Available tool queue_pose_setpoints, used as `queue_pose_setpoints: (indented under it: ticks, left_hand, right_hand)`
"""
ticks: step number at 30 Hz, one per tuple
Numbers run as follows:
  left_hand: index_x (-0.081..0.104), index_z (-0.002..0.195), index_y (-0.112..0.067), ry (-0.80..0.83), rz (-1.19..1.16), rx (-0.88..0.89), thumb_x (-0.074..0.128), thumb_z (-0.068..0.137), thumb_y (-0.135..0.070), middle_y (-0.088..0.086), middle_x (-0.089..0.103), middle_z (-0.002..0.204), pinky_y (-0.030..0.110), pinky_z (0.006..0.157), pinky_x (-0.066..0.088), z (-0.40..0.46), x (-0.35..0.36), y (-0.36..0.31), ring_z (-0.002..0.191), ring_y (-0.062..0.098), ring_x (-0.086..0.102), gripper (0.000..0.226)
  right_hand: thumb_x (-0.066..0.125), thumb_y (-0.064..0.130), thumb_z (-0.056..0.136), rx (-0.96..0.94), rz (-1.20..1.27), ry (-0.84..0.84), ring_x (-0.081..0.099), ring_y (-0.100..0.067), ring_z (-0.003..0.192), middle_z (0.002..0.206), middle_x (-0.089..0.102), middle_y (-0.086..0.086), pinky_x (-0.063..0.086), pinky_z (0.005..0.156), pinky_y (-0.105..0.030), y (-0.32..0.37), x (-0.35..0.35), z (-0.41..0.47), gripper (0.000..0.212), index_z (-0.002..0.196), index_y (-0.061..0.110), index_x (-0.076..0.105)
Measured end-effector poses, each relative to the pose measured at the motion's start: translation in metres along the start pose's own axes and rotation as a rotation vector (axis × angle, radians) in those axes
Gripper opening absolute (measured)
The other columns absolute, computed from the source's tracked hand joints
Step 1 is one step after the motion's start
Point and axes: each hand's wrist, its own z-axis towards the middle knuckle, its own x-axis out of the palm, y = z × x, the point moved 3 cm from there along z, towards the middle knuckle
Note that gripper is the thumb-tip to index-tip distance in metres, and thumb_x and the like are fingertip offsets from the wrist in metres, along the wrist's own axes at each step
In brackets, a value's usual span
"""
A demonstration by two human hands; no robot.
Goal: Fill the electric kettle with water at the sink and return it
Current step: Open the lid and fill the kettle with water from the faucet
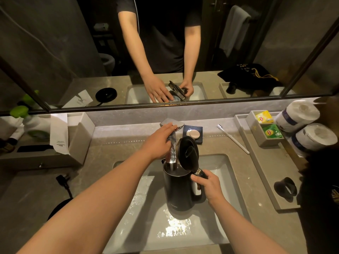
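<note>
Gripping the handle of one black kettle (180, 191) in the sink (222, 165), right hand (208, 183) closed around it, lid up, left hand (158, 142) resting on one tap (172, 125), two paper rolls (297, 115), two tea bags (264, 116).

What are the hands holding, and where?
The right hand grips the electric kettle by its handle. The left hand rests on the faucet lever.

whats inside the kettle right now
The kettle stands in the sink with its lid flipped up. A stream of water from the faucet runs into its mouth. The wall hides the water level, so how full it is cannot be seen.
</note>
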Motion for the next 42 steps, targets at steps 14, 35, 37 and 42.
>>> queue_pose_setpoints:
  ticks: [14, 35, 37, 42]
  left_hand:
    - [0.027, 0.146, -0.032, 0.028, 0.015, 0.002, 0.049, 0.087, -0.012, -0.003, 0.021, 0.158, 0.037, 0.113, 0.025, -0.0005, -0.0011, 0.0008, 0.142, 0.018, 0.022, 0.067]
    - [0.035, 0.143, -0.031, -0.016, -0.036, -0.016, 0.045, 0.089, -0.009, -0.004, 0.028, 0.156, 0.035, 0.111, 0.025, -0.0002, -0.0013, 0.0039, 0.14, 0.018, 0.028, 0.059]
    - [0.036, 0.143, -0.031, -0.02, -0.032, -0.013, 0.045, 0.089, -0.009, -0.004, 0.029, 0.155, 0.037, 0.111, 0.026, 0.0001, -0.0012, 0.0049, 0.14, 0.019, 0.029, 0.059]
    - [0.035, 0.143, -0.032, -0.019, -0.021, -0.004, 0.046, 0.089, -0.011, -0.004, 0.03, 0.155, 0.036, 0.109, 0.027, -0.0004, -0.0004, 0.0067, 0.139, 0.02, 0.031, 0.059]
  right_hand:
    - [0.083, 0.032, 0.062, -0.004, 0.006, -0.003, 0.059, -0.013, 0.057, 0.06, 0.065, 0.006, 0.049, 0.05, -0.024, -0.0021, 0.0013, 0.0034, 0.019, 0.07, 0.019, 0.071]
    - [0.081, 0.03, 0.064, -0.018, 0.0, -0.02, 0.057, -0.017, 0.06, 0.057, 0.063, 0.009, 0.049, 0.05, -0.022, -0.0031, 0.0011, 0.0029, 0.026, 0.077, 0.011, 0.07]
    - [0.082, 0.03, 0.064, -0.016, 0.001, -0.021, 0.058, -0.016, 0.06, 0.057, 0.064, 0.009, 0.049, 0.05, -0.022, -0.0038, 0.0012, 0.0038, 0.026, 0.077, 0.01, 0.07]
    - [0.081, 0.03, 0.065, -0.021, 0.003, -0.017, 0.058, -0.013, 0.056, 0.056, 0.063, 0.009, 0.049, 0.049, -0.019, -0.004, 0.0015, 0.0039, 0.023, 0.074, 0.013, 0.069]
